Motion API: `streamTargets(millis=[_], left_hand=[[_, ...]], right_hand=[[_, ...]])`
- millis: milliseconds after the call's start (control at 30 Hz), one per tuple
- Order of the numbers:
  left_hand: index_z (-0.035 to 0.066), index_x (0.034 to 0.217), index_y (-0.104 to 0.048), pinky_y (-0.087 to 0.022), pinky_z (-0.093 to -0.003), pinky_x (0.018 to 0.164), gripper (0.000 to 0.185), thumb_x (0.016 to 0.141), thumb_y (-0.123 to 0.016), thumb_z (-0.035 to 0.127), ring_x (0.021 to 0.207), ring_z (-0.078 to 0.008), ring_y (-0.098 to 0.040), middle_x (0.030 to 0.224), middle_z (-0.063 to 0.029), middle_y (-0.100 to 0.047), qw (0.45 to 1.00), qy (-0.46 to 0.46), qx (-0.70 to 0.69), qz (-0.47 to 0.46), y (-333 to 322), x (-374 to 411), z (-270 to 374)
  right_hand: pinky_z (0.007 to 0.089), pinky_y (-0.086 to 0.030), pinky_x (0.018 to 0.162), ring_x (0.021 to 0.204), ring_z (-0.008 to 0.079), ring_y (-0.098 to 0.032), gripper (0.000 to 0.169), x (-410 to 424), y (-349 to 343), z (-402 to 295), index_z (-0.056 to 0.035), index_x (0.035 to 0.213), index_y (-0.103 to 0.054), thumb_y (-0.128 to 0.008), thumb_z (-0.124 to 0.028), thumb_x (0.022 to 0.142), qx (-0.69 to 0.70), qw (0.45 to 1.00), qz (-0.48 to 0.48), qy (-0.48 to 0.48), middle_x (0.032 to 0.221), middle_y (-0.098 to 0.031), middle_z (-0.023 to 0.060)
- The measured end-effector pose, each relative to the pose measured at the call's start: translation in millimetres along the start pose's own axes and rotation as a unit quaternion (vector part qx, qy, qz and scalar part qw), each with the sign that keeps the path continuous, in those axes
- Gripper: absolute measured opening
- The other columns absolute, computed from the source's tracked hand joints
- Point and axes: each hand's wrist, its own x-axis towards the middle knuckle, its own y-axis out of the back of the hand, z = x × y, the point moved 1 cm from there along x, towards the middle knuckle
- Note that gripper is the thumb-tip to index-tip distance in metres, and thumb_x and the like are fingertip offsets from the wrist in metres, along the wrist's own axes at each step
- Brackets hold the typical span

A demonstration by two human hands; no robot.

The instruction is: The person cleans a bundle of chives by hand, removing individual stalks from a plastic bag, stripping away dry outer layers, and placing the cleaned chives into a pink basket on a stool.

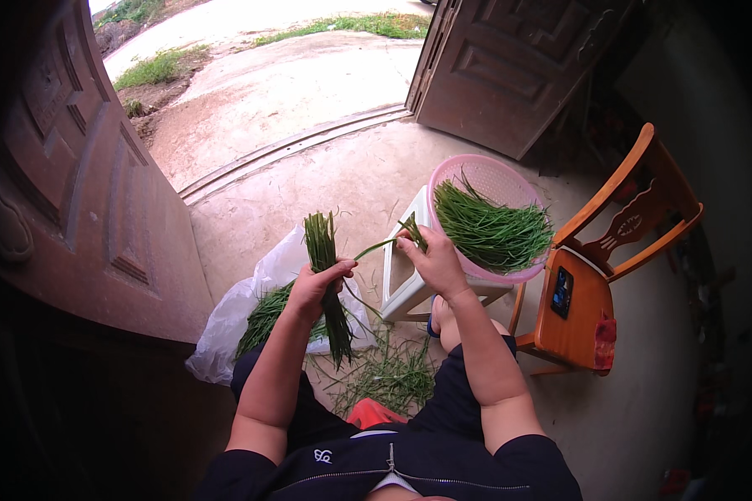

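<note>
My left hand (318, 282) grips a thick upright bunch of green garlic chives or similar long stems (321, 241), cut ends upward and tips hanging below. In my right hand (431, 258) is a small bundle of the same stems (413, 232). One thin stem stretches between the two hands. Just beyond the right hand, a pink perforated plastic basket (476, 170) holds a heap of loose green stems (492, 227). It rests on a pale plastic stool (407, 294). Below my left forearm, a white plastic bag (222, 335) lies spread with more stems (266, 319) on it.
Scattered stem scraps (388, 376) cover the floor between my legs, near a red object (376, 411). To the right, a wooden chair (554, 338) carries a phone (562, 292) and a red cloth or packet (605, 341). Brown door leaves (94, 188) flank the doorway.
</note>
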Motion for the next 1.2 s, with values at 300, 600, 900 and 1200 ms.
streamTargets(millis=[300, 600, 900, 1200], left_hand=[[0.0, 0.094, -0.07, -0.036, -0.02, 0.052, 0.024, 0.079, -0.073, 0.018, 0.057, -0.0062, -0.048, 0.075, -0.0032, -0.064, 1.0, 0.001, 0.009, 0.004, 4.3, 2.0, -2.6], [-0.002, 0.094, -0.069, -0.036, -0.02, 0.052, 0.025, 0.078, -0.073, 0.016, 0.056, -0.0059, -0.048, 0.074, -0.0042, -0.065, 1.0, 0.009, 0.021, -0.022, -7.2, -2.2, -1.4], [0.0, 0.093, -0.065, -0.038, -0.0204, 0.052, 0.024, 0.08, -0.073, 0.018, 0.057, -0.0067, -0.05, 0.075, -0.0031, -0.062, 0.999, 0.015, 0.017, -0.032, -6.6, -2.5, -0.4], [0.001, 0.093, -0.064, -0.038, -0.0186, 0.051, 0.022, 0.081, -0.072, 0.017, 0.056, -0.0052, -0.049, 0.075, -0.0017, -0.06, 0.996, 0.033, -0.083, -0.014, 2.6, -0.8, -4.8]], right_hand=[[0.0385, -0.049, 0.065, 0.071, 0.0325, -0.062, 0.023, -3.6, -6.5, 4.5, 0.0006, 0.094, -0.062, -0.064, -0.019, 0.084, -0.09, 0.995, 0.019, 0.029, 0.085, -0.062, 0.0181], [0.0309, -0.049, 0.068, 0.075, 0.0173, -0.064, 0.022, -4.4, -23.0, 6.6, -0.0001, 0.094, -0.065, -0.066, -0.02, 0.084, 0.114, 0.982, 0.084, -0.128, 0.082, -0.067, 0.013], [0.0244, -0.047, 0.066, 0.071, 0.007, -0.056, 0.02, -7.4, -30.0, -1.1, -0.0009, 0.094, -0.066, -0.065, -0.019, 0.086, -0.045, 0.984, 0.17, -0.003, 0.078, -0.066, 0.0022], [0.0249, -0.043, 0.067, 0.068, 0.0084, -0.054, 0.018, 1.0, 5.4, 0.5, -0.0019, 0.087, -0.068, -0.068, -0.02, 0.086, 0.323, 0.92, -0.022, -0.222, 0.074, -0.063, -0.0016]])
